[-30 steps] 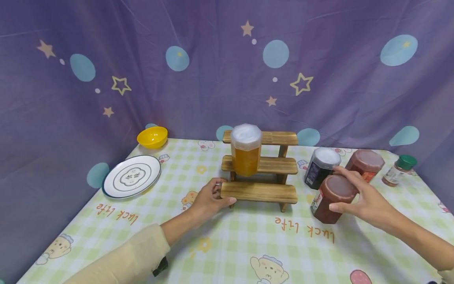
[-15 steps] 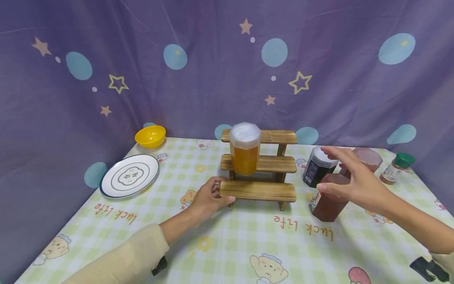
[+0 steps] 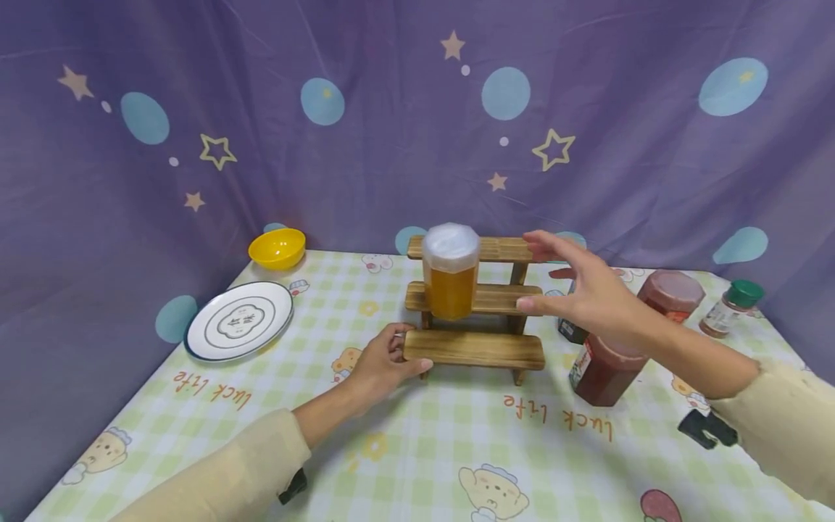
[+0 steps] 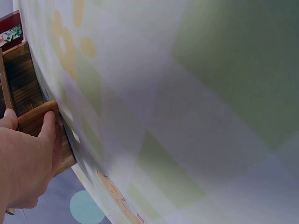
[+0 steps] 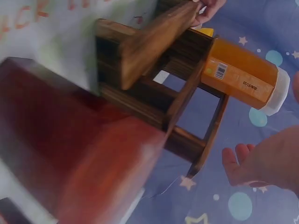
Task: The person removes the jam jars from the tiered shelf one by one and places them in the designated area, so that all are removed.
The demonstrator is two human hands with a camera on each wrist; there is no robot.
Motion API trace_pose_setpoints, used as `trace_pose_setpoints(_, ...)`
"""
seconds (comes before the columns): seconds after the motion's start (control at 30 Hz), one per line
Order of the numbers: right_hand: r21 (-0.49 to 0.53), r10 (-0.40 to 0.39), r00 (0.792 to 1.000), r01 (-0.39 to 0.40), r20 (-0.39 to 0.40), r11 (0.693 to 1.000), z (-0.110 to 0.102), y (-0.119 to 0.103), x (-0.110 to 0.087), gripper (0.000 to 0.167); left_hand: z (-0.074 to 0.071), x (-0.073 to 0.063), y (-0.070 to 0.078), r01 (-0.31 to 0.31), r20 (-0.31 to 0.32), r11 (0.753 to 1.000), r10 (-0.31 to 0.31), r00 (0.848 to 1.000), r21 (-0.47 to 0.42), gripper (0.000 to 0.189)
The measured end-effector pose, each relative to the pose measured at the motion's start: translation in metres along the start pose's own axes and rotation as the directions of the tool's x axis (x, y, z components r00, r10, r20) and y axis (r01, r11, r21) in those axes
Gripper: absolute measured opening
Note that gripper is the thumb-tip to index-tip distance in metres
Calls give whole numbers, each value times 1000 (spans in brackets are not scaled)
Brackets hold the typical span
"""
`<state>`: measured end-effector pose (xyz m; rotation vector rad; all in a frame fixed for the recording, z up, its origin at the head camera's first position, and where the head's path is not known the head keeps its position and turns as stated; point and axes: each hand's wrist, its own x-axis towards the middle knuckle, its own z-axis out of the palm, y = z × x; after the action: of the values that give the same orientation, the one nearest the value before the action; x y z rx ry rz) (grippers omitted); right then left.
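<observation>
My left hand (image 3: pixel 381 366) grips the left end of the lowest step of a three-tier wooden shelf (image 3: pixel 476 349); in the left wrist view, thumb and fingers (image 4: pixel 49 123) are bent around its end. On the middle step stands a jar of amber contents (image 3: pixel 451 290) with a white lid. Its label and barcode show in the right wrist view. Above the table at the shelf's right side is my right hand (image 3: pixel 590 293), fingers spread and holding nothing. It partly hides a dark jar (image 3: pixel 572 330). Below it stands a red-brown jar (image 3: pixel 607 373), its top partly covered by the hand.
Another red jar (image 3: pixel 672 293) and a small green-capped spice bottle (image 3: pixel 730 310) stand at the right. At the left are a white plate (image 3: pixel 270 337) with a dark rim and a yellow bowl (image 3: pixel 277 250). A purple curtain (image 3: pixel 391 167) hangs behind the checked tablecloth (image 3: pixel 404 457).
My right hand has let go of the red-brown jar, risen, and moved left to the shelf's right side. My left hand keeps its grip on the step.
</observation>
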<state>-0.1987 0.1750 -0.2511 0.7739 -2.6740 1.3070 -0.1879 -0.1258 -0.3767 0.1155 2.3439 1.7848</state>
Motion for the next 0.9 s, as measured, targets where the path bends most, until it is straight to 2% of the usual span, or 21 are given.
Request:
trace_pose_setpoints(0.2, 20, -11, 1000, 10, 23, 1000, 13, -10, 31, 89, 0, 0, 0, 3, -3, 1000, -3, 1000, 9, 62)
trace_pose_setpoints(0.43, 48, -42, 999, 41, 21, 998, 32, -18, 57, 97, 0, 1, 1, 16, -11, 999, -15, 1000, 30, 62)
trace_pose_setpoints(0.7, 140, -10, 997, -1, 83, 990, 51, -26, 69, 100, 0, 2, 1, 24, 3, 999, -25, 1000, 40, 64)
trace_pose_setpoints(0.9, 179, -42, 997, 29, 70, 984, 59, -28, 72, 86, 0, 1, 1, 21, -6, 1000, -21, 1000, 16, 62)
